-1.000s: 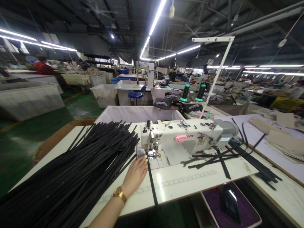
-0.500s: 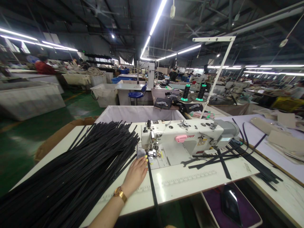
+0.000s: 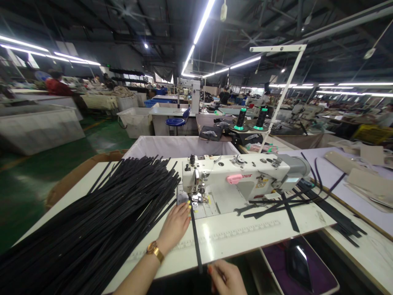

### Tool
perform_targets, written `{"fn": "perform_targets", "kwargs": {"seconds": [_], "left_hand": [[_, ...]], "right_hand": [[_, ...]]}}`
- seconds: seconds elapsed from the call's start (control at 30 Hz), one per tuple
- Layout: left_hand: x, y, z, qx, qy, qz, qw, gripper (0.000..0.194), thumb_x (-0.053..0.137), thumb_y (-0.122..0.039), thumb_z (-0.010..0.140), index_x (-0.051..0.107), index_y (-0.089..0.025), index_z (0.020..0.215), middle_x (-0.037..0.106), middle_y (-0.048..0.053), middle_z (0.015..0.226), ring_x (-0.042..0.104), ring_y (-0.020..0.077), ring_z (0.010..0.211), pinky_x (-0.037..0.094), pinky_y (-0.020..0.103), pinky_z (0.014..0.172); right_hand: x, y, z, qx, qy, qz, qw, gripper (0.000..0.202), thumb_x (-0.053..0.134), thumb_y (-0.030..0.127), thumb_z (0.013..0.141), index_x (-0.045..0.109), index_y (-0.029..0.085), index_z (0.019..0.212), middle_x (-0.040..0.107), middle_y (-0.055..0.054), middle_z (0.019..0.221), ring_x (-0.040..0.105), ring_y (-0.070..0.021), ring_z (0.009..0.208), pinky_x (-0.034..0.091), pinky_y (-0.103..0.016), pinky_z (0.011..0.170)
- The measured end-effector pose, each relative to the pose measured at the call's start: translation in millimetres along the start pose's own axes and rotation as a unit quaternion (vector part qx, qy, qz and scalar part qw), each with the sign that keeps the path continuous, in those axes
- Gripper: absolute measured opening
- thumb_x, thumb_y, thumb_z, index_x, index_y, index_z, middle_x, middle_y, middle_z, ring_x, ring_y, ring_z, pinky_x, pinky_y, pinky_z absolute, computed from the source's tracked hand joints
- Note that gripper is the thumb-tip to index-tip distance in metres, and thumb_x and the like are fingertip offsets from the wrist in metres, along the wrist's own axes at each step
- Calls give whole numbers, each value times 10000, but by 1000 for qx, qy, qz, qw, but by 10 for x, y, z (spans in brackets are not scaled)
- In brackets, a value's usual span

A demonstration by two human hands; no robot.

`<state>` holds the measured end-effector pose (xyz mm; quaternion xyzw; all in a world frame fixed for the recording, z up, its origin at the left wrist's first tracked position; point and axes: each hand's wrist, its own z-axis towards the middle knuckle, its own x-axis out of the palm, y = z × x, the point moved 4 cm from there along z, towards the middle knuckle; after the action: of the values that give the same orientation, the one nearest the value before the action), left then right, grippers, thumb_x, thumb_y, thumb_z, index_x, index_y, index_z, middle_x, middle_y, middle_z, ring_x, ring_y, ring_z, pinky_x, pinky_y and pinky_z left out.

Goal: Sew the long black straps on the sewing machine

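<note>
head view | my left hand (image 3: 175, 223) flat, steadying black strap (image 3: 194, 233) at the sewing machine (image 3: 236, 180) needle | right hand (image 3: 226, 278) pinching its tail, bottom centre | big pile of straps (image 3: 92, 221) left-frame looks unsewn, few straps (image 3: 288, 203) right

Factory hall w/ green floor (image 3: 101, 141), ceiling strip lights (image 3: 201, 24).

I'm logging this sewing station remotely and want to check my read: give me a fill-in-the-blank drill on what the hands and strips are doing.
1. The left hand lies flat on the table, its fingertips beside the sewing machine needle; on its wrist is a gold ____.
2. The right hand is at the near end of one black ____ that runs to the needle.
3. The big pile of black strips lies to the ____ of the machine.
4. The tab on the machine's front is ____ in colour.

Missing words: watch; strip; left; pink
</note>
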<state>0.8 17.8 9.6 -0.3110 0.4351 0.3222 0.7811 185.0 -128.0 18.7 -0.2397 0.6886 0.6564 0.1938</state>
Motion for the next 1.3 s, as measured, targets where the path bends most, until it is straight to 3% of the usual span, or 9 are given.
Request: {"fn": "perform_targets", "kwargs": {"seconds": [0.17, 0.33, 0.73, 1.3], "left_hand": [[12, 2, 2, -2, 3, -1, 1000, 369, 425, -232, 959, 557, -161, 1297, 575, 86, 1353, 497, 278, 1269, 404, 533, 1087], [-19, -17, 9, -1, 1, -6, 1000, 366, 428, -215, 958, 558, -154, 1295, 567, 92, 1360, 482, 273, 1283, 405, 519, 1093], [-21, -21, 18, -14, 16, -10, 1000, 358, 451, -213, 952, 567, -150, 1285, 559, 93, 1370, 481, 277, 1284, 401, 523, 1092], [-32, -28, 38, -26, 24, -1, 999, 355, 448, -202, 951, 566, -149, 1282, 567, 99, 1361, 480, 274, 1287, 386, 515, 1103]], "right_hand": [[-381, 181, 488, -80, -71, -145, 984, 293, 426, 308, 946, 660, 195, 810, 703, -36, 734, 621, -154, 682, 392, -243, 634], [-308, 65, 796, -84, -81, -259, 959, 209, 450, 203, 904, 649, 199, 842, 727, -34, 796, 664, -168, 743, 374, -252, 641], [-250, -63, 785, -92, -88, -276, 953, 158, 474, 210, 905, 626, 228, 868, 720, 2, 804, 664, -169, 743, 350, -264, 633], [-232, -46, 799, -94, -89, -283, 950, 190, 452, 255, 934, 624, 231, 856, 717, -1, 793, 672, -177, 741, 350, -266, 628]]}}
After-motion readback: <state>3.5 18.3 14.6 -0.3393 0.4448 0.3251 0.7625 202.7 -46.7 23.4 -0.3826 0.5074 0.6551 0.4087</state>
